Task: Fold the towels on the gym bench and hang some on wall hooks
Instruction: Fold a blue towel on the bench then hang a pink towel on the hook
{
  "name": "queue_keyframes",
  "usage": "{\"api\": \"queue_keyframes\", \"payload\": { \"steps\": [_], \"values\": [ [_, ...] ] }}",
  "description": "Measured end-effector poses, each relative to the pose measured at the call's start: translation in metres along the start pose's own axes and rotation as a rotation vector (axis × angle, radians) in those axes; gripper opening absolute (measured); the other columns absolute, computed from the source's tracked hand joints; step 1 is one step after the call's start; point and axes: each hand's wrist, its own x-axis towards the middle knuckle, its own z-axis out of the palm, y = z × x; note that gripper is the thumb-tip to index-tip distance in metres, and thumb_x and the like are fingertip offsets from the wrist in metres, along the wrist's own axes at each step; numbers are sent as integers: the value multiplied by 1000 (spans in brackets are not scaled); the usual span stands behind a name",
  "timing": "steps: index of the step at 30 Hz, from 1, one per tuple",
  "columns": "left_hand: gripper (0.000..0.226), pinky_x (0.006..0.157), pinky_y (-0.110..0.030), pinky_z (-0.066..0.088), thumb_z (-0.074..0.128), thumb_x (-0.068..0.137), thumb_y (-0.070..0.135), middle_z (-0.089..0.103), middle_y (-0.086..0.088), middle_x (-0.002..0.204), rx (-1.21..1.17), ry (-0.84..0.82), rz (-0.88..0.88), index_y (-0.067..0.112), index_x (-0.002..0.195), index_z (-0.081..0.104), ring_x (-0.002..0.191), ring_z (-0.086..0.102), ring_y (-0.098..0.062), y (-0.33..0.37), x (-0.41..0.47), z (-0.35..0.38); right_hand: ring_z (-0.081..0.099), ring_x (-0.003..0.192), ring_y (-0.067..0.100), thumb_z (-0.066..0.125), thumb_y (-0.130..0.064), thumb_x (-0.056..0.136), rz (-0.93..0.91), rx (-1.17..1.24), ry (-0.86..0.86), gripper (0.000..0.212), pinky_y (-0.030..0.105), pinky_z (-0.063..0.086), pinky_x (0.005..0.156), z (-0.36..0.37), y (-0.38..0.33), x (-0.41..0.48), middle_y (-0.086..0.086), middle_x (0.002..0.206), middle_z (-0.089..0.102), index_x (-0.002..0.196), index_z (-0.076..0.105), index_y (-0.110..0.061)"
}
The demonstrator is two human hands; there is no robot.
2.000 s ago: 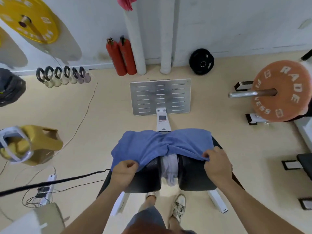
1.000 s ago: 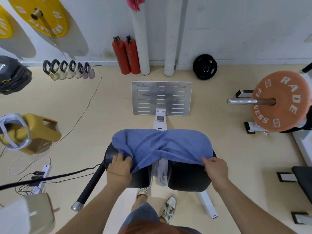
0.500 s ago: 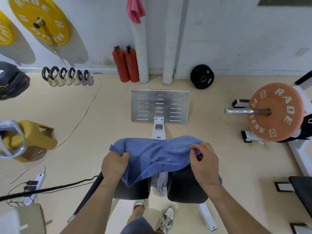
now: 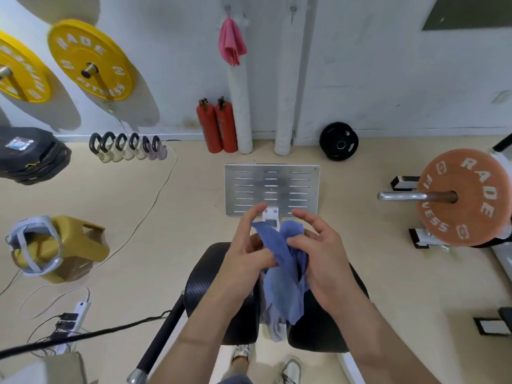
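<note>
Two hands meet over the counter [image 4: 210,286], with the blue towel [image 4: 282,273] bunched between them. My left hand [image 4: 243,253] pinches the cloth with thumb and lower fingers while its index finger sticks out straight. My right hand [image 4: 324,256] presses its thumb into the bundle from the other side, its outer fingers spread loose, so both hands grip the same towel.

The towel is gathered into a rough rope. Its long axis runs from just beyond my fingertips back toward me. The upper end pokes up between the hands and the tail hangs below them, over the gap in the counter where a pale towel [image 4: 275,328] droops.

I judge this as a gather for hanging, not a flat fold. To do it well I would find one corner or the midpoint of an edge, slide one hand along to even out the bunch, and leave a single clear loop at the top. A crumpled wad is likely to slip.

Far ahead of the hands a pink towel [image 4: 231,45] hangs on the wall, with a bare wall hook [image 4: 293,11] to its right.
</note>
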Motion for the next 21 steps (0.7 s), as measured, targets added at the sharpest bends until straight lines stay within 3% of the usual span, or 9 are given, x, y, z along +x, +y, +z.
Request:
{"api": "queue_keyframes", "payload": {
  "steps": [3,6,8,11,14,16,18,21],
  "values": [
    [41,84,-50,53,51,88,-6,68,-23,84,137,-25,-2,24,113,60,79,67,-29,8,-1,2,63,83,42,48,14,83,-52,-86,-118,46,54,55,85,-8,-7,-5,26,93,68,110,64,-20],
    [13,75,-38,59,56,91,2,71,-17,78,191,31,63,12,93,64,75,70,-24,14,-3,9,65,80,35,47,19,81,-116,-107,-174,48,44,58,77,-12,-16,-12,29,91,67,107,64,-18],
    [14,66,-26,56,63,87,4,69,-13,72,259,129,130,16,82,66,66,65,-14,14,-4,12,65,79,31,50,18,81,-182,-163,-163,48,46,56,76,-15,-20,-15,30,90,66,106,64,-22],
    [16,64,-11,42,75,77,14,62,6,78,538,257,248,27,72,68,70,56,0,13,-6,15,69,87,25,54,14,81,-284,-333,-91,51,43,59,78,-18,-20,-20,9,91,72,106,63,-30],
    [21,75,-12,44,77,74,13,63,15,95,530,215,277,26,64,64,89,60,0,17,-9,16,70,84,18,53,14,80,-367,-388,-81,51,33,60,74,-18,-25,-28,3,91,73,102,63,-31],
    [28,66,-15,45,75,77,10,68,13,81,407,102,229,27,61,60,75,63,-2,22,-11,16,70,83,18,52,14,80,-391,-369,-107,49,34,60,73,-19,-30,-31,3,89,74,102,63,-29],
    [27,54,-12,41,75,78,8,61,11,59,380,62,221,23,61,59,56,54,-1,26,-16,18,70,82,20,51,13,80,-393,-374,-102,48,39,60,75,-21,-32,-32,3,86,74,100,63,-29],
    [19,55,-14,43,79,72,9,61,7,58,426,101,248,15,63,63,56,54,-3,27,-21,22,69,76,16,54,10,78,-380,-398,-73,39,35,57,71,-25,-35,-35,0,76,73,93,63,-25]
  ]
}}
